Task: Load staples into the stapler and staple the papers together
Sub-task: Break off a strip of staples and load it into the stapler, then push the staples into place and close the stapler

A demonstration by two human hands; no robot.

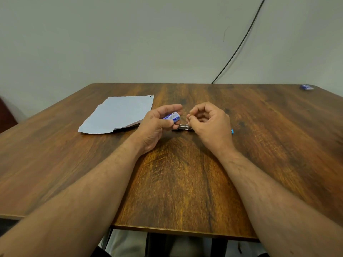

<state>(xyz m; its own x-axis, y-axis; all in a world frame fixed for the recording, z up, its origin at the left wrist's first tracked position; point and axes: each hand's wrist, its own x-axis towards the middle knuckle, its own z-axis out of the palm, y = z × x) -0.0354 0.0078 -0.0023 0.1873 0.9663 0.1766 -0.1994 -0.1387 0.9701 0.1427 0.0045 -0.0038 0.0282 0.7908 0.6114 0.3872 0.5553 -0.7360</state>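
Left hand (158, 125) gripped staple box (172, 116); right hand (207, 121) fingers curled, pinch unclear, over stapler (183, 127), mid-frame on bench (185, 182).

Left hand (157, 125) gripping, right hand (209, 123) curled, fingertips pinched

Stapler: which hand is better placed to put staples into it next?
Right. The right hand is directly over the stapler on the table, fingertips pinched together just above its metal part. The left hand is occupied gripping the staple box.
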